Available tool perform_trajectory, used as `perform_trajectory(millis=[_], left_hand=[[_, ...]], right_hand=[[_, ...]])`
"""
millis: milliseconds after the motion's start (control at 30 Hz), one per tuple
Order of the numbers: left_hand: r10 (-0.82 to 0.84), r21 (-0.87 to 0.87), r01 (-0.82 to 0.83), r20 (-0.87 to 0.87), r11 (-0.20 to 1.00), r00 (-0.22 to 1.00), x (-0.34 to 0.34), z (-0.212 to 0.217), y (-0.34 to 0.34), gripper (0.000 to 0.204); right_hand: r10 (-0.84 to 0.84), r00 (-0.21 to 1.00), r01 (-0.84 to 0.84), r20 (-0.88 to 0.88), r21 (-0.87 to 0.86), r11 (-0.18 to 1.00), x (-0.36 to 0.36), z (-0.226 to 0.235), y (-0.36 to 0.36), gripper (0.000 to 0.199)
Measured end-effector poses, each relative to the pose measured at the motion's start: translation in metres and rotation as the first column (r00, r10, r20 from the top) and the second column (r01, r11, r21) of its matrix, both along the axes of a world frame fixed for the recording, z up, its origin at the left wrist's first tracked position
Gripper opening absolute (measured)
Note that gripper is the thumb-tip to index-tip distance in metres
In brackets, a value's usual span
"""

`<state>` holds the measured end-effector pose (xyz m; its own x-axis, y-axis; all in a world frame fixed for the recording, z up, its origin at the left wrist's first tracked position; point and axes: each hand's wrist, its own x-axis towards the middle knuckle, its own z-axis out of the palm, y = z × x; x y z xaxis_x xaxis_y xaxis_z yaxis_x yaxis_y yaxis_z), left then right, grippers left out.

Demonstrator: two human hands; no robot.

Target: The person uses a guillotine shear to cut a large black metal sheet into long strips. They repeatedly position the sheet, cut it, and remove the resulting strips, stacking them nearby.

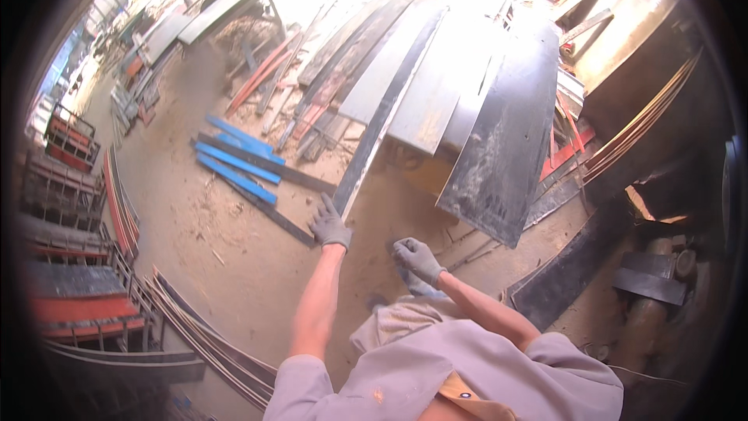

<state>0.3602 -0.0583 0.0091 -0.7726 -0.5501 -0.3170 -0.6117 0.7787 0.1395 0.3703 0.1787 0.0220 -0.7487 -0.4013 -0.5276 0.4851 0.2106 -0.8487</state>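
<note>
A long, narrow dark board [378, 129] with a pale edge runs away from me toward the bright far side. My left hand [330, 224], in a grey glove, grips its near end, with the thumb side partly hidden. Held in front of my body, my right hand [419, 260] wears a matching glove; its fingers are curled in and nothing shows in them. Wide pale panels [427, 113] lie just right of the narrow board. Further right, a broad black panel [506, 140] slopes toward me.
Blue strips [238, 157] and dark strips lie on the dusty ground to the left. Racks with red and black panels [82, 308] stand at the far left. Long thin strips [647, 121] lean along the right wall. A machine [653, 277] sits at the lower right.
</note>
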Motion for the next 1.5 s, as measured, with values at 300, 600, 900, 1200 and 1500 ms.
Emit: perform_trajectory(millis=[300,600,900,1200,1500], left_hand=[[0.162,0.904,-0.375,0.346,0.204,0.924,0.2,0.05,-0.01,0.026],[0.572,0.474,-0.479,-0.065,0.739,0.818,0.423,0.032,0.152,0.055],[0.79,0.407,-0.688,-0.175,0.601,0.587,0.276,-0.035,0.046,0.074],[0.742,0.491,-0.577,-0.258,0.652,0.619,0.222,-0.074,-0.018,0.104],[0.801,0.499,-0.7,0.021,0.51,0.598,0.419,-0.084,0.149,0.093]], right_hand=[[-0.082,0.932,0.175,0.354,-0.242,0.954,-0.133,-0.001,-0.082,0.045],[0.27,0.856,-0.124,0.44,-0.333,0.935,0.008,0.014,-0.162,0.045],[0.322,0.939,-0.284,0.119,-0.258,0.923,0.04,-0.006,-0.118,0.042],[-0.613,0.635,0.603,0.471,0.194,0.774,0.024,-0.12,0.237,0.098],[-0.573,0.785,0.583,0.238,0.029,0.812,-0.09,-0.145,0.306,0.049]])
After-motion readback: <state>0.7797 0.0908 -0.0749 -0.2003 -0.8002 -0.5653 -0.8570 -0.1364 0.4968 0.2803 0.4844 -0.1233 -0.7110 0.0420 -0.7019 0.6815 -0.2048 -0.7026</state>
